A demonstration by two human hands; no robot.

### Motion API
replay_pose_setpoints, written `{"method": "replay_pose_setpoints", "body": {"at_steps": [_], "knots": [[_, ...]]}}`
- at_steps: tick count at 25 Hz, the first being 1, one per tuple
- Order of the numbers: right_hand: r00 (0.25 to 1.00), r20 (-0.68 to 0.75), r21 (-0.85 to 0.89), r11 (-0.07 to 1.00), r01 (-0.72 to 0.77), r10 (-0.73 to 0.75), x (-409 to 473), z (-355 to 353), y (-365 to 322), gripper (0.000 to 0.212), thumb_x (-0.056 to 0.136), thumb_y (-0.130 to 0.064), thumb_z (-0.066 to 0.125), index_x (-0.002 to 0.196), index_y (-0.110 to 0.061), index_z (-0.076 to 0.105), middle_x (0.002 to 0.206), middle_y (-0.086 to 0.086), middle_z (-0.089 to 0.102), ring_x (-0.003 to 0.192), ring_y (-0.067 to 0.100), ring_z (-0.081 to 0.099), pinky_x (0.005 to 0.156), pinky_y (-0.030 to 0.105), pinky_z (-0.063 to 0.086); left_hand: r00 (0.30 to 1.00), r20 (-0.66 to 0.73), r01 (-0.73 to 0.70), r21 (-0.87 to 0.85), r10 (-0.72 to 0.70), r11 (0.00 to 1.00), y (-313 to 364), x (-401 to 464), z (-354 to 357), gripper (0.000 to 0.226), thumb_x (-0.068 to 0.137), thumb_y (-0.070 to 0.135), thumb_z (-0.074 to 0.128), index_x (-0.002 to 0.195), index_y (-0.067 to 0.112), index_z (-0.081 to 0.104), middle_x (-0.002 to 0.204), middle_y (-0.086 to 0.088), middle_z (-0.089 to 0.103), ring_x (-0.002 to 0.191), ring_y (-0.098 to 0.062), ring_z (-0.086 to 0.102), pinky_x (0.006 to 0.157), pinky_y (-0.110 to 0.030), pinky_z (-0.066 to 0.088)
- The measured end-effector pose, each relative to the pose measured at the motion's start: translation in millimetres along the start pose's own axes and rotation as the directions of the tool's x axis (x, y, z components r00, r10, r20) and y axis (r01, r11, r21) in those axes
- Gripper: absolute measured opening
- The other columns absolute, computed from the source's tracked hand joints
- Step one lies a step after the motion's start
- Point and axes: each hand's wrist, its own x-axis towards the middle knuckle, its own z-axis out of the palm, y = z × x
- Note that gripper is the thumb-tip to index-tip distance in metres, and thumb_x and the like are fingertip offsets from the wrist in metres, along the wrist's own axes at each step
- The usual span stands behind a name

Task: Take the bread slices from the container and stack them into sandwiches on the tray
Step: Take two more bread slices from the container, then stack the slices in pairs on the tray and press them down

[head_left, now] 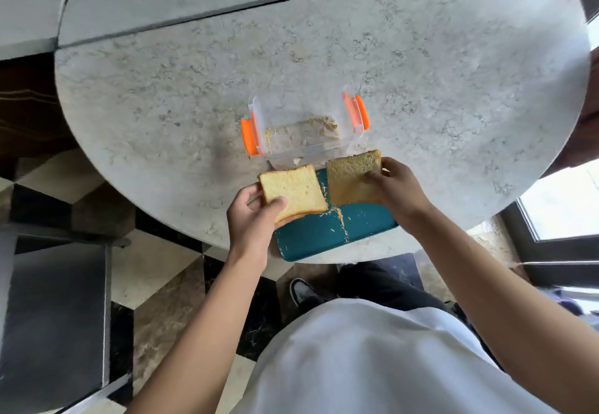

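Observation:
A clear plastic container with orange clips stands on the table, holding only crumbs. Just in front of it lies a teal tray strewn with crumbs. My left hand grips a pale yellow bread slice by its near left corner, above the tray's left end. My right hand pinches a browner bread slice by its right edge, above the tray's far right part. The two slices sit side by side, almost touching.
The round marble table has its curved edge close to the tray on the near side. A dark chair stands low left over a tiled floor. A window frame is at the right.

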Motion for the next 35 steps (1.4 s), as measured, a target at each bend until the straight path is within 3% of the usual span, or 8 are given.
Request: {"method": "replay_pose_setpoints", "body": {"at_steps": [5,8,12,17,22,27,30,35], "knots": [[0.992,-0.011,-0.083,0.989,-0.123,0.122,3,-17,46,0.019,0.087,-0.011,0.065,0.105,-0.006,0.065,0.103,0.019,0.07,0.099,0.039,0.068,0.086,0.055,0.057,0.992,-0.037,0.126,0.107,-0.123,0.986,-46,2,-5,0.042,0.082,-0.012,0.069,0.117,0.008,0.058,0.104,-0.005,0.074,0.086,-0.019,0.075,0.064,-0.039,0.063],[0.989,0.046,-0.153,0.98,-0.131,0.139,10,-16,57,0.016,0.088,-0.012,0.064,0.104,-0.012,0.062,0.099,0.01,0.069,0.098,0.035,0.067,0.075,0.045,0.056,0.982,-0.107,0.171,0.149,-0.156,0.974,-68,9,-2,0.038,0.082,-0.01,0.07,0.105,0.018,0.06,0.103,-0.004,0.073,0.083,-0.018,0.075,0.061,-0.036,0.062],[0.984,0.078,-0.26,0.956,-0.132,0.158,23,-22,68,0.018,0.088,-0.015,0.062,0.106,-0.014,0.06,0.107,0.014,0.068,0.094,0.03,0.065,0.078,0.048,0.057,0.954,-0.2,0.266,0.206,-0.226,0.942,-88,11,3,0.039,0.082,-0.007,0.07,0.115,0.012,0.059,0.107,-0.009,0.072,0.094,-0.025,0.072,0.069,-0.041,0.063],[0.988,0.129,-0.479,0.878,-0.014,0.086,35,-36,64,0.042,0.09,-0.02,0.059,0.131,-0.014,0.052,0.11,0.005,0.064,0.086,0.017,0.059,0.059,0.025,0.045,0.939,-0.297,0.28,0.358,-0.175,0.891,-93,3,16,0.048,0.081,0.0,0.071,0.126,0.01,0.056,0.102,-0.002,0.072,0.089,-0.013,0.069,0.069,-0.027,0.054],[0.965,0.245,-0.608,0.759,0.232,-0.099,41,-45,56,0.049,0.09,-0.017,0.059,0.139,-0.01,0.051,0.132,0.013,0.055,0.109,0.027,0.059,0.093,0.035,0.049,0.915,-0.39,0.323,0.563,-0.101,0.761,-87,-8,31,0.051,0.086,0.017,0.064,0.135,0.009,0.052,0.115,-0.002,0.068,0.098,-0.022,0.066,0.086,-0.039,0.055],[0.937,0.307,-0.605,0.726,0.326,-0.165,44,-39,46,0.042,0.089,-0.013,0.059,0.13,-0.01,0.058,0.129,0.015,0.053,0.11,0.033,0.058,0.099,0.042,0.048,0.912,-0.402,0.349,0.663,-0.078,0.662,-78,-7,37,0.059,0.086,0.028,0.06,0.141,0.011,0.047,0.139,-0.01,0.059,0.119,-0.028,0.06,0.093,-0.037,0.049],[0.918,0.33,-0.659,0.643,0.391,-0.22,40,-24,40,0.038,0.088,-0.013,0.059,0.126,-0.01,0.062,0.127,0.015,0.055,0.119,0.034,0.048,0.102,0.042,0.043,0.921,-0.388,0.312,0.71,-0.019,0.631,-73,-1,34,0.053,0.088,0.027,0.059,0.138,0.012,0.051,0.139,-0.008,0.06,0.119,-0.026,0.059,0.091,-0.034,0.046],[0.868,0.444,-0.677,0.55,0.489,-0.225,31,20,30,0.04,0.089,-0.015,0.059,0.128,-0.009,0.062,0.128,0.015,0.055,0.12,0.035,0.047,0.104,0.041,0.041,0.956,-0.291,0.206,0.711,0.015,0.672,-56,19,28,0.049,0.089,0.021,0.057,0.137,0.012,0.053,0.137,-0.007,0.062,0.119,-0.023,0.06,0.095,-0.032,0.048]]}}
